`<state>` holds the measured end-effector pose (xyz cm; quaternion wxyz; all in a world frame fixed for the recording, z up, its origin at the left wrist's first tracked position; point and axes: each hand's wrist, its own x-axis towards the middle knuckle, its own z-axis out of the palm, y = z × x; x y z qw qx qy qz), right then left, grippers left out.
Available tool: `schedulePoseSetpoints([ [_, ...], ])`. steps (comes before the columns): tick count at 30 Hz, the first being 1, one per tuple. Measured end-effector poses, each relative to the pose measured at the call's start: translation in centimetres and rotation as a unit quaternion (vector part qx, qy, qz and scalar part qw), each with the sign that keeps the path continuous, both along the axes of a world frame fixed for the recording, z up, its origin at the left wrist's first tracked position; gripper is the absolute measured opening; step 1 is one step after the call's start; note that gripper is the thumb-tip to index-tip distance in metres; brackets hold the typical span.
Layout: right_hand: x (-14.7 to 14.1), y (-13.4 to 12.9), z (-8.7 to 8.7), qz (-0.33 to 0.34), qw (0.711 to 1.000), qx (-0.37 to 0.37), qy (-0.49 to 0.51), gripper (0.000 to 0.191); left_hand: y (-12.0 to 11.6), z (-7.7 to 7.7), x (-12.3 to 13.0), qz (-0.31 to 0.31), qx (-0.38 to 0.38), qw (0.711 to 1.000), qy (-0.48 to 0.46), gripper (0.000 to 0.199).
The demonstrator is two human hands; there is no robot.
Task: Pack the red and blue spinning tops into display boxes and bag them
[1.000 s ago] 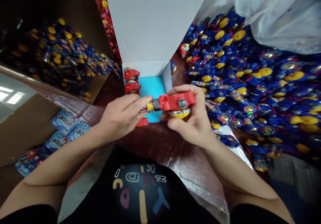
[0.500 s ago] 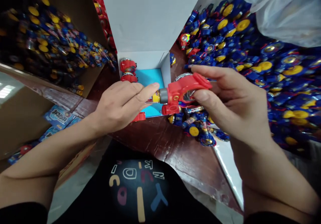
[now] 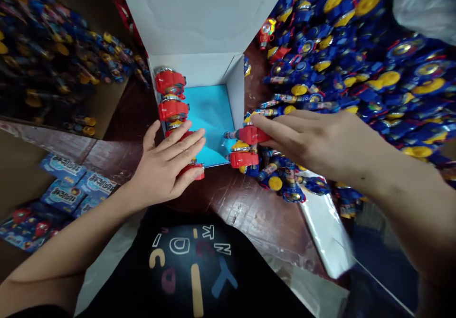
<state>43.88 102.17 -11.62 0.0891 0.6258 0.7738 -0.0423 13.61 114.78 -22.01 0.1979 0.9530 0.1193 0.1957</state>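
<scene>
Open box point(image 3: 235, 90), blue toys point(image 3: 292, 194) on table point(image 3: 245, 209)

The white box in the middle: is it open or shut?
Open: the white box has its lid standing up at the far side, and its blue floor and red toys show inside.

Two hands point(image 3: 162, 166) point(image 3: 317, 135), red toys point(image 3: 171, 81), white box point(image 3: 206, 65)

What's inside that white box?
A blue floor shows in the white box, with red toys along the left and more at the right edge. The left hand partly hides the left row; what's beneath can't be seen.
</scene>
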Motion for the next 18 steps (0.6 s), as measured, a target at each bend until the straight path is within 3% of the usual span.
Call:
schedulePoseSetpoints([
  [7, -1.5, 3.7, 1.6, 0.001, 0.998, -0.068, 0.015, 0.044, 0.5, -0.3, 0.2, 0.005, 0.012, 0.999, -0.045, 0.063],
  [11, -1.9, 4.6, 0.9, 0.029, 0.996, -0.082, -0.019, 0.04, 0.3, -0.5, 0.4, 0.001, 0.019, 0.998, -0.051, 0.061],
  [15, -1.1, 4.2, -0.7, 0.031, 0.996, -0.065, -0.056, 0.037, 0.2, -0.3, 0.4, 0.01, 0.031, 0.998, -0.047, 0.056],
  [18, 0.2, 1.3, -1.2, -0.029, 0.999, 0.019, -0.008, 0.06, 0.6, -0.1, -0.6, 0.011, 0.014, 0.999, -0.047, 0.06],
])
